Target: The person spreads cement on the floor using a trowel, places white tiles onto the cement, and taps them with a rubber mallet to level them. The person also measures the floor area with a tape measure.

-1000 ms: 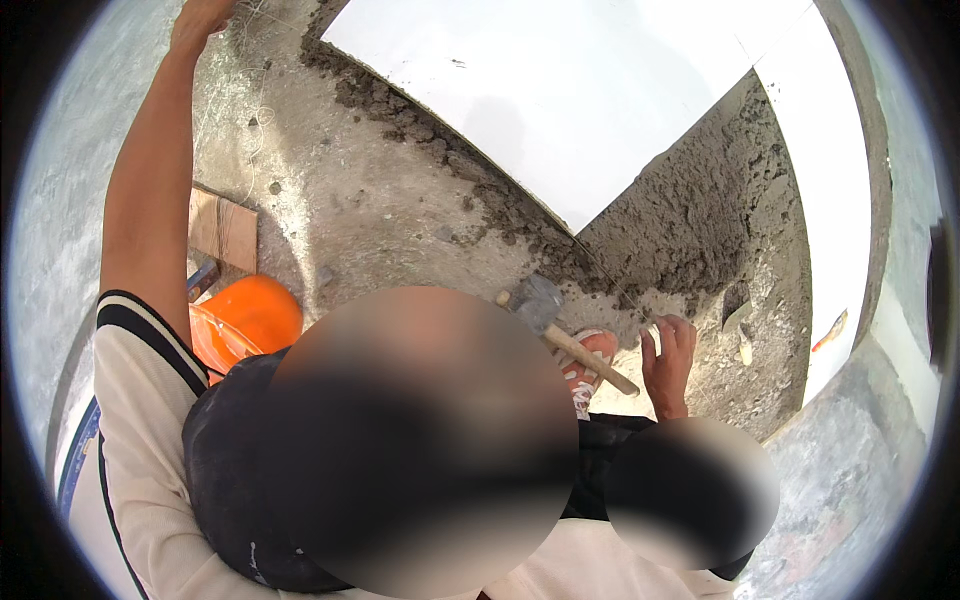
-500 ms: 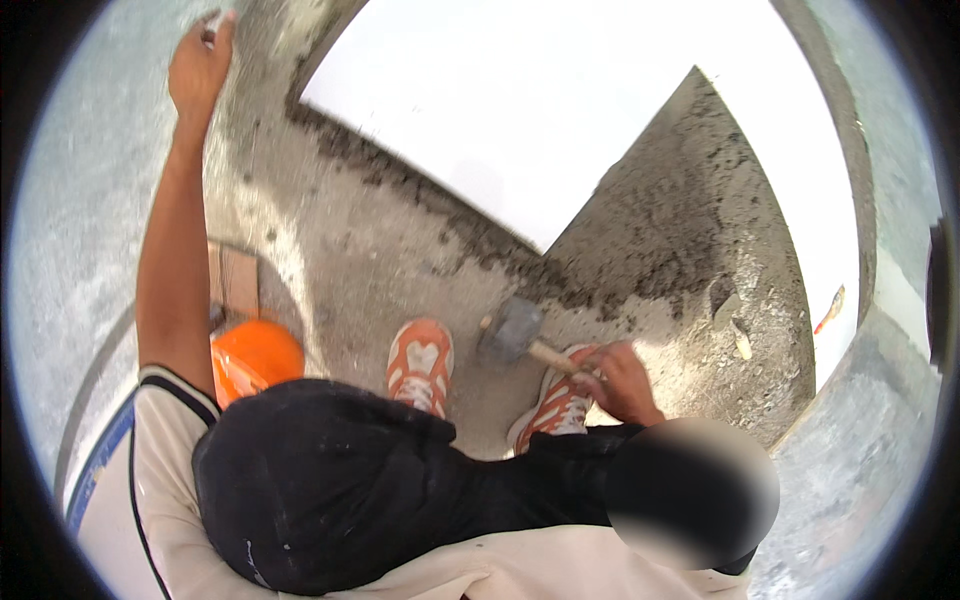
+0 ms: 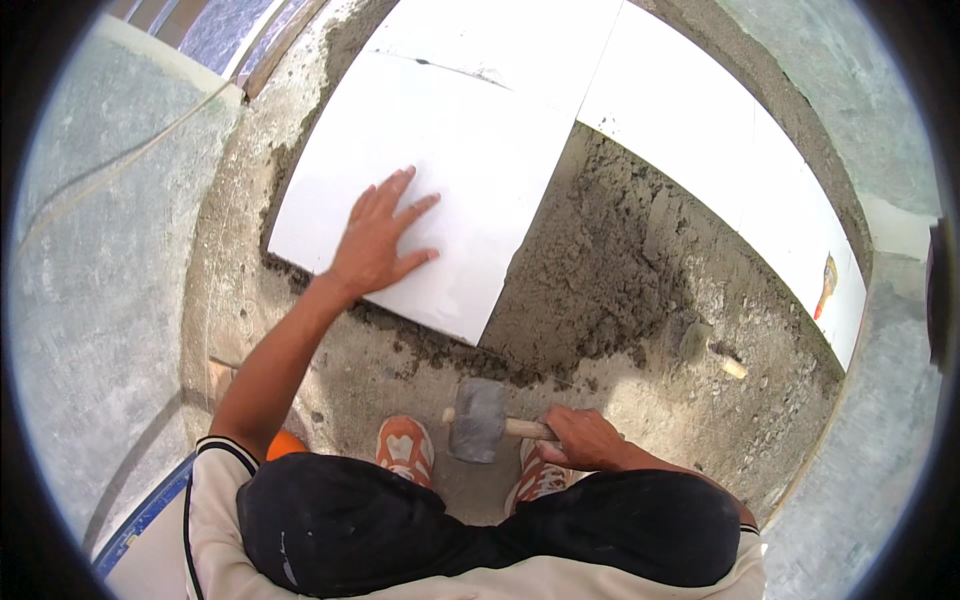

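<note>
With fingers spread, my left hand (image 3: 380, 235) rests on the near part of a large white floor tile (image 3: 460, 160). My right hand (image 3: 583, 437) grips the wooden handle of a rubber mallet (image 3: 478, 420), its grey head held over the floor near my shoes. Wet grey mortar (image 3: 600, 270) lies to the right of the tile and shows along its near edge. Other white tiles (image 3: 690, 130) run along the far and right sides, touching or close to the first one.
A trowel (image 3: 695, 343) with a pale handle lies on the mortar at right. A brush-like tool with a red part (image 3: 826, 288) lies on the right tiles. An orange object (image 3: 286, 444) is beside my left leg. Grey-green walls (image 3: 120, 240) stand at both sides.
My left hand has come from the far left, off the tile, down onto the tile's surface. The mallet is still in my right hand, and the view has shifted.
</note>
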Action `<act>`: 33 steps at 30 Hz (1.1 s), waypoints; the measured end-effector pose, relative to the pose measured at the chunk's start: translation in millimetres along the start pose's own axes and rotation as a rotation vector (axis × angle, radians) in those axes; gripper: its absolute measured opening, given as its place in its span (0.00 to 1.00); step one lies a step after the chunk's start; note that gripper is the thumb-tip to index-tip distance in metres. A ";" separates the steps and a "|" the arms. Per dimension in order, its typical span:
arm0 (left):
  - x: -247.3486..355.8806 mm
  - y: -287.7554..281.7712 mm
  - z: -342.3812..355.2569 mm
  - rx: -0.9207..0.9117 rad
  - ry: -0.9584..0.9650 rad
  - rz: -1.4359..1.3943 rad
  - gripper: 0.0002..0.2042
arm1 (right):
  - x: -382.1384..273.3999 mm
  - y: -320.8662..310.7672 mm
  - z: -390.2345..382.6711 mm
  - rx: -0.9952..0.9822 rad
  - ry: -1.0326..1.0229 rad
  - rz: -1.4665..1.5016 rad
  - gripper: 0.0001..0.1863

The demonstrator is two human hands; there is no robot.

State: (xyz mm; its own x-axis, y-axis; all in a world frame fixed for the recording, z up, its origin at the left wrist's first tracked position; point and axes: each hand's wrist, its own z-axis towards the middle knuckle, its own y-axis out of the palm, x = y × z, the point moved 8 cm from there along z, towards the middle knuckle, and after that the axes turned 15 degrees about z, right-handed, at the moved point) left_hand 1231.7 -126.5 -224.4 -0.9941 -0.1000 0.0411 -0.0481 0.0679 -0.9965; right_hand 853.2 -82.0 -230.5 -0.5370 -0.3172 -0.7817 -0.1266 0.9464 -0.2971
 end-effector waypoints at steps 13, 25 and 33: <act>25.6 26.9 19.0 -0.319 -0.121 0.087 0.52 | -13.6 -193.7 95.4 0.542 -0.296 -0.013 0.21; 25.9 23.8 21.1 -0.313 -0.133 0.074 0.52 | -14.0 -203.8 125.3 0.556 -0.252 0.042 0.22; 28.8 22.7 24.9 -0.227 -0.084 0.114 0.50 | 15.1 -182.9 67.8 0.650 -0.018 0.444 0.23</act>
State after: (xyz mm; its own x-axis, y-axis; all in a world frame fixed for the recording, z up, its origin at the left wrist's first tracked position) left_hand 1204.3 -152.6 -247.7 -0.9833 -0.1606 -0.0862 0.0339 0.3034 -0.9522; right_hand 924.8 -264.0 -225.1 -0.4089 0.0766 -0.9093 0.6126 0.7616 -0.2114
